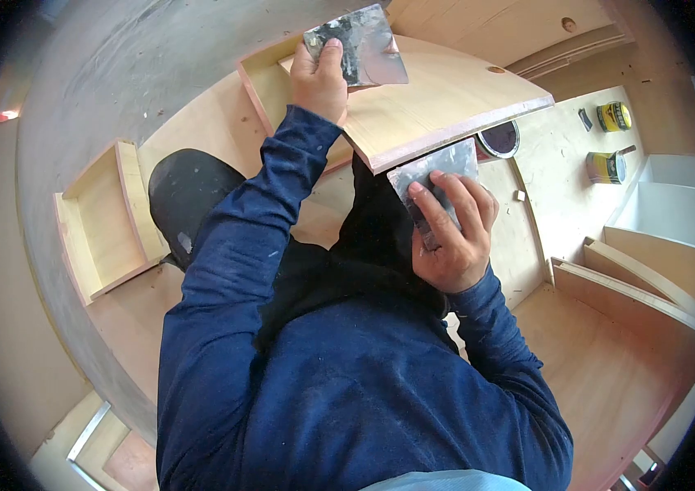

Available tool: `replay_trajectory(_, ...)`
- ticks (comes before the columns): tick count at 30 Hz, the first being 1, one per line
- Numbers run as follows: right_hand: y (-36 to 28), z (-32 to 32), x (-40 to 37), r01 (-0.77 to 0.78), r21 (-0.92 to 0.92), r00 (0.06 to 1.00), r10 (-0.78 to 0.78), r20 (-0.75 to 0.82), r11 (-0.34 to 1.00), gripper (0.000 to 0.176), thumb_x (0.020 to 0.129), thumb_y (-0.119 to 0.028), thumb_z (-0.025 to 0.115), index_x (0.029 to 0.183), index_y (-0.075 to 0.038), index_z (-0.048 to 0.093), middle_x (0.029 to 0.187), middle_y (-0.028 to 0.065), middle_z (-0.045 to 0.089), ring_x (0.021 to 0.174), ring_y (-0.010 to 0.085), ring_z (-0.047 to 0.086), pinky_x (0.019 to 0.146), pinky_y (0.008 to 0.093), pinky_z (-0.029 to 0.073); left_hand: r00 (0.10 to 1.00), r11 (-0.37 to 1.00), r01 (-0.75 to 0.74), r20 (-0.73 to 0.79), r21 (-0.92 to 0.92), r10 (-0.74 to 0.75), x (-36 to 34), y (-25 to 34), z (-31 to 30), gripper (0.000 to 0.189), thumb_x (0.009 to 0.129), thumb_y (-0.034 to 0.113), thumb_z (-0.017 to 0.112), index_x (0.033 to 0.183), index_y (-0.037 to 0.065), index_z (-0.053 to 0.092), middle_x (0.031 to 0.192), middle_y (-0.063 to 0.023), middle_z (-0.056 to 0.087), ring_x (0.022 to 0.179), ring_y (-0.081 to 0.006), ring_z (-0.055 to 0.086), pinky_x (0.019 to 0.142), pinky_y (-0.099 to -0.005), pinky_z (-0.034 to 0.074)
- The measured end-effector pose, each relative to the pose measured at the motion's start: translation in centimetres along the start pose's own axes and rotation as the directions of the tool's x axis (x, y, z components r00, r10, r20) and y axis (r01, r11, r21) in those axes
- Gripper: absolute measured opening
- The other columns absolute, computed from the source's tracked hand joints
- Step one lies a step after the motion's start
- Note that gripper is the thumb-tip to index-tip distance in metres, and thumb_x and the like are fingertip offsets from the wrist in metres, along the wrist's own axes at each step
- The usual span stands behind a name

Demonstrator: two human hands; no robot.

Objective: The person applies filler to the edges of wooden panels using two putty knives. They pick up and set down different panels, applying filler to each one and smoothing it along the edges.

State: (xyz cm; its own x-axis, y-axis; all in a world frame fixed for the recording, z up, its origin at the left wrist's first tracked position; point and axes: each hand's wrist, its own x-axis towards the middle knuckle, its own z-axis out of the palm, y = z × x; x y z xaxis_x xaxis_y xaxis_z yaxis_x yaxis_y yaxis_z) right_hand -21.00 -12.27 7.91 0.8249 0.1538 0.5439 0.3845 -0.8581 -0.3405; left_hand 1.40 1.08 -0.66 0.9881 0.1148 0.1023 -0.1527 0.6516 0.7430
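Head view: at upper centre, the left hand [320,86] grips a metal scraper [373,51]; right of centre, the right hand's [457,237] fingers grip a second scraper [427,170] beside the wooden board [445,90]; flat, even pressure likely suits its edge.

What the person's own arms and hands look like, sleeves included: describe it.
The left sleeve and right sleeve are long, dark navy blue and creased, reaching to the wrists. A few pale smudges mark the left one. The left hand and right hand are bare: no gloves, and no rings visible.
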Motion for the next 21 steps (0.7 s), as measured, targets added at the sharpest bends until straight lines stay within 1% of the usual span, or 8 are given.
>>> replay_trajectory(2,0.4,-0.1,0.2,-0.004,0.001,1.000,0.004,-0.002,1.000,0.063,0.052,0.008,0.068,0.112,-0.012,0.071,0.120,0.0124,0.063,0.110,0.0329,0.058,0.094,0.0439,0.043,1.000,0.999,0.017,0.014,0.052,-0.017,0.1,-0.1,-0.5,0.019,0.096,0.008,0.053,0.114,0.002,0.057,0.105,-0.0066,0.063,0.092,-0.0200,0.066,0.078,-0.0398,0.060)
replay_trajectory(4,0.9,0.5,-0.1,0.019,-0.011,0.998,-0.020,-0.054,1.000,0.063,0.053,0.007,0.068,0.112,-0.012,0.071,0.119,0.0120,0.064,0.110,0.0322,0.059,0.093,0.0437,0.043,0.999,1.000,0.029,0.030,0.002,-0.029,-0.2,0.4,-0.2,0.020,0.096,0.008,0.053,0.114,0.002,0.057,0.106,-0.0068,0.064,0.092,-0.0199,0.066,0.078,-0.0393,0.060)
replay_trajectory(6,1.0,0.4,0.1,0.016,-0.023,0.998,-0.018,-0.060,1.000,0.063,0.053,0.007,0.068,0.112,-0.012,0.071,0.119,0.0119,0.064,0.110,0.0318,0.059,0.092,0.0437,0.043,1.000,1.000,0.002,-0.002,-0.006,-0.002,-0.2,0.6,0.0,0.020,0.096,0.007,0.055,0.115,0.000,0.055,0.099,-0.0058,0.065,0.083,-0.0124,0.063,0.074,-0.0276,0.054)
replay_trajectory(8,1.3,0.5,0.2,0.016,-0.032,0.998,-0.018,-0.066,0.999,0.063,0.053,0.007,0.068,0.112,-0.013,0.071,0.119,0.0117,0.064,0.110,0.0314,0.059,0.092,0.0437,0.043,1.000,1.000,0.001,0.006,-0.016,0.000,-0.4,0.8,0.1,0.020,0.096,0.007,0.055,0.115,0.000,0.055,0.100,-0.0058,0.065,0.083,-0.0128,0.063,0.075,-0.0283,0.054)
replay_trajectory(11,1.5,0.8,0.0,0.007,-0.036,0.998,-0.009,-0.068,0.999,0.063,0.052,0.007,0.067,0.112,-0.013,0.071,0.119,0.0114,0.064,0.110,0.0313,0.059,0.091,0.0438,0.043,0.998,0.997,0.066,-0.005,-0.039,-0.067,-0.3,0.8,0.0,0.019,0.096,0.006,0.054,0.114,0.001,0.055,0.101,-0.0058,0.064,0.083,-0.0133,0.063,0.076,-0.0289,0.055)
replay_trajectory(14,0.9,0.7,0.0,-0.002,-0.107,0.999,-0.003,-0.044,0.994,0.063,0.052,0.007,0.067,0.112,-0.013,0.071,0.119,0.0109,0.064,0.109,0.0311,0.059,0.091,0.0441,0.043,0.997,0.994,0.081,0.014,-0.072,-0.080,-0.7,1.5,0.4,0.017,0.096,0.006,0.054,0.113,0.001,0.055,0.101,-0.0059,0.064,0.084,-0.0139,0.064,0.076,-0.0299,0.056)
replay_trajectory(16,1.1,0.6,-0.3,-0.003,-0.119,1.000,0.001,-0.013,0.993,0.064,0.052,0.007,0.067,0.112,-0.014,0.071,0.119,0.0106,0.064,0.109,0.0311,0.058,0.091,0.0444,0.043,0.990,0.988,0.139,0.007,-0.061,-0.139,-1.0,2.1,0.8,0.016,0.097,0.006,0.054,0.112,0.002,0.055,0.102,-0.0059,0.064,0.086,-0.0146,0.064,0.078,-0.0309,0.056)
replay_trajectory(21,1.1,-0.1,-0.3,-0.025,-0.108,1.000,0.024,-0.005,0.994,0.065,0.051,0.007,0.067,0.112,-0.014,0.071,0.120,0.0107,0.064,0.110,0.0311,0.058,0.091,0.0443,0.043,0.996,0.994,0.089,0.016,-0.061,-0.088,-0.2,0.9,-0.2,0.016,0.096,0.006,0.054,0.111,0.001,0.056,0.103,-0.0062,0.064,0.087,-0.0146,0.064,0.080,-0.0315,0.055)
